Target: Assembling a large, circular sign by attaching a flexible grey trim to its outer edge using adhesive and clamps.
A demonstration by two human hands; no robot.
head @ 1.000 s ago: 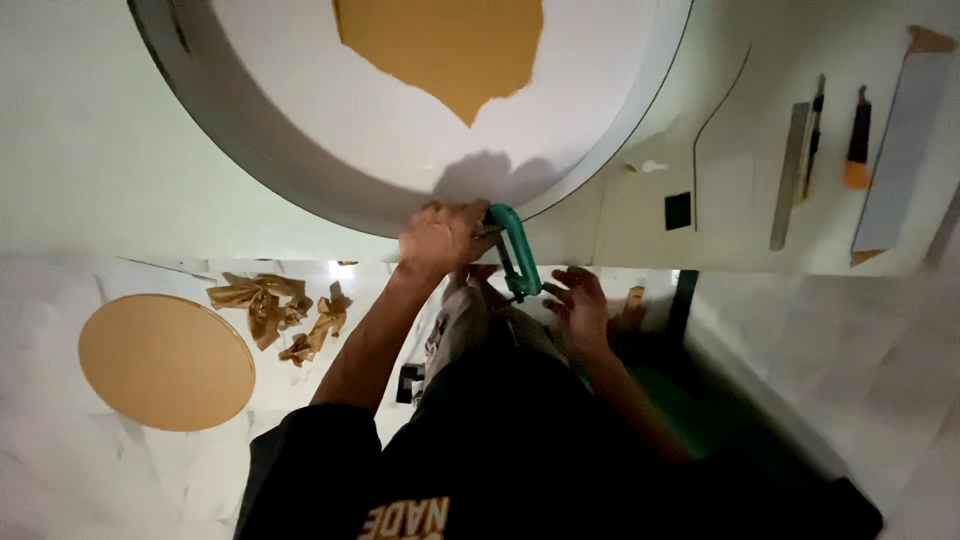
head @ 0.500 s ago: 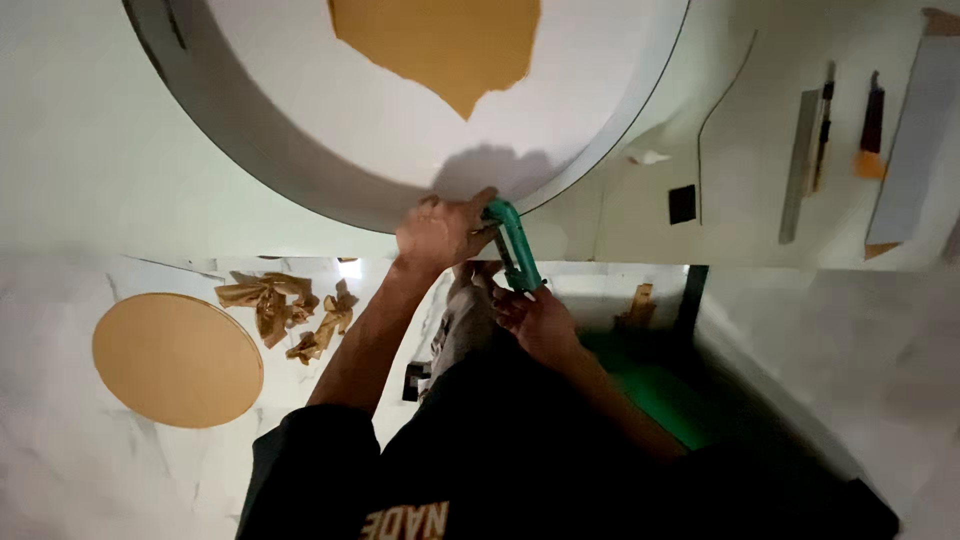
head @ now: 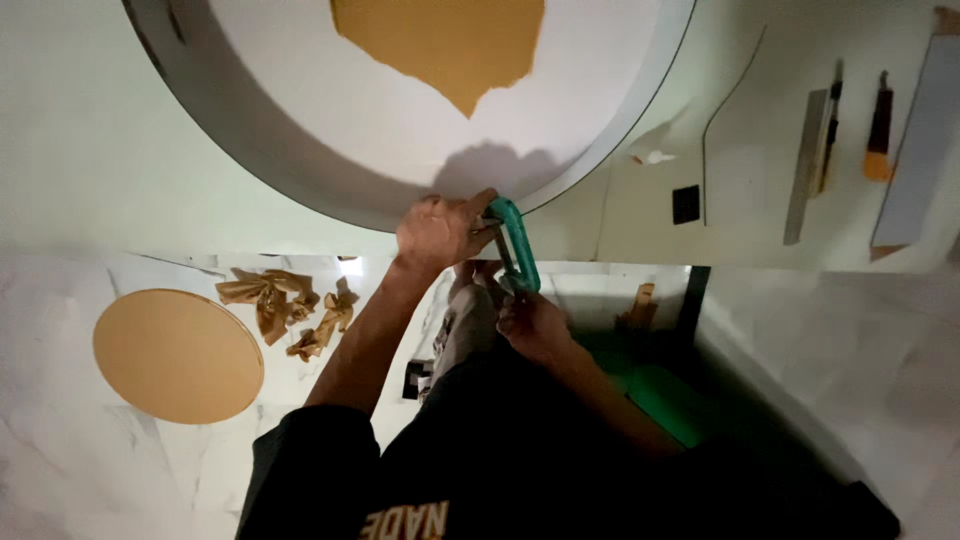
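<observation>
Round panel (head: 420,130): we count one, large, white face with a dark grey rim, lying on the white worktop (head: 100,150); one tan patch of backing paper (head: 440,40) on its top middle.
Tan disc (head: 178,355): we count one, flat on the marble floor (head: 80,480), left of us, well apart from the panel.
Paper scraps (head: 285,308): one loose heap, about three crumpled brown pieces, just right of the disc.
Green clamp (head: 515,245): we count one, C-shaped, set on the panel's near rim where it meets the worktop edge; its lower end hangs below the edge.
Left hand (head: 440,230): ours, closed around the clamp's upper end, knuckles up, pressed to the panel rim.
Right hand (head: 535,322): ours, below the worktop edge, fingers curled at the clamp's lower end; we cannot tell whether it grips the screw or only touches it.
Flat strips (head: 805,165): we count two on the worktop far right, one narrow grey, one wider pale (head: 915,150).
Hand tools: we count two, one dark thin tool (head: 830,130) beside the grey strip, one with an orange handle (head: 878,150).
Black square (head: 686,204): one, small, on the worktop between clamp and strips.
</observation>
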